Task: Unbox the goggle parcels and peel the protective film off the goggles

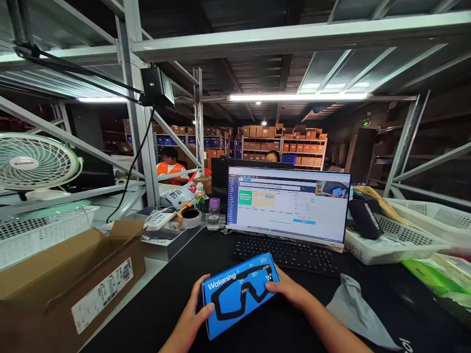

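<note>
Between my two hands is a blue box (253, 310) with "Wakening" and a black glasses-frame outline printed on it. It is tilted, its right end higher than its left. My left hand (195, 309) is closed on its left end, thumb on the front face. On the right end sits my right hand (289, 287), thumb pressed on the front and the other fingers hidden behind. Just beyond the box lies a black keyboard (287, 254), in front of a lit monitor (287, 206). A grey cloth (358, 311) rests right of my right forearm.
An open cardboard carton (62, 279) stands at the left. Behind it are a grey tray (165, 250), a tape roll (190, 218) and a purple-capped bottle (214, 214). White baskets (371, 250) line the right. A person in an orange vest (170, 169) sits farther back.
</note>
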`<act>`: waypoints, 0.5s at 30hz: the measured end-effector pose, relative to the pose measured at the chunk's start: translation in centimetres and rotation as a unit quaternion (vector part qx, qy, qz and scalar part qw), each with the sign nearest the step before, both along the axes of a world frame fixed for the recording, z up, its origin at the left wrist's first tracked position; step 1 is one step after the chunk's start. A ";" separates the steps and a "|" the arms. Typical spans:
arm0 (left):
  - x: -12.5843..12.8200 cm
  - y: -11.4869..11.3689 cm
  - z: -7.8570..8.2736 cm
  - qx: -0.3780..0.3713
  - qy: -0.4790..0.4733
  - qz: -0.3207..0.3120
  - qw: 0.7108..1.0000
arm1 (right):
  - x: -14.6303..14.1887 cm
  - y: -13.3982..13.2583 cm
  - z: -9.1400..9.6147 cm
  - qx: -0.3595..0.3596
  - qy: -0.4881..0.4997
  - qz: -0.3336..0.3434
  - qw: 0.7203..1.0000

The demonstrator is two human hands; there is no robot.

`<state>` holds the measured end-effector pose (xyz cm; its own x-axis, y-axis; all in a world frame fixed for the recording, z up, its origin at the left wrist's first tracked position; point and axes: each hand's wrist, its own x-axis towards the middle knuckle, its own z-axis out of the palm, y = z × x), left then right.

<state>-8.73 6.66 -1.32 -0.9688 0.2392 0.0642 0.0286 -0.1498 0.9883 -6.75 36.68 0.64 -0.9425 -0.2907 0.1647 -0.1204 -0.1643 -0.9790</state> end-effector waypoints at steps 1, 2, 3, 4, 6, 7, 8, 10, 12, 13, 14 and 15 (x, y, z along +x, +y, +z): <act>0.1 0.0 0.1 0.021 -0.017 0.004 1.000 | 0.3 -0.4 0.4 -0.003 -0.002 -0.013 1.000; 0.3 -0.1 0.2 0.039 -0.036 0.008 0.999 | 0.5 -0.7 1.0 -0.008 -0.006 -0.022 1.000; 0.6 -0.1 0.4 0.053 -0.058 0.011 0.997 | 0.8 -1.1 1.5 -0.014 -0.012 -0.027 0.999; 1.0 -0.2 0.7 0.062 -0.080 0.013 0.995 | 1.1 -1.4 2.2 -0.020 -0.020 -0.032 0.999; 1.7 -0.2 1.7 0.065 -0.126 0.007 0.990 | 1.8 -1.8 3.5 -0.025 -0.038 -0.043 0.998; 2.0 -0.1 2.5 0.068 -0.151 0.001 0.986 | 2.1 -1.9 4.2 -0.026 -0.042 -0.052 0.997; 2.2 0.0 3.4 0.076 -0.174 -0.006 0.982 | 2.5 -1.9 4.9 -0.028 -0.041 -0.062 0.997; 2.3 0.5 5.5 0.107 -0.220 -0.009 0.970 | 3.0 -1.6 6.2 -0.043 -0.012 -0.081 0.996; 2.0 1.5 7.4 0.148 -0.263 0.005 0.953 | 3.2 -1.0 7.2 -0.059 0.052 -0.085 0.993; 1.8 2.1 8.2 0.169 -0.285 0.007 0.943 | 3.2 -0.7 7.5 -0.062 0.089 -0.079 0.991; 1.6 2.8 8.8 0.188 -0.309 0.003 0.932 | 3.1 -0.4 7.7 -0.064 0.124 -0.076 0.987; 1.5 3.5 9.1 0.203 -0.334 -0.009 0.920 | 3.0 -0.2 7.8 -0.068 0.155 -0.078 0.982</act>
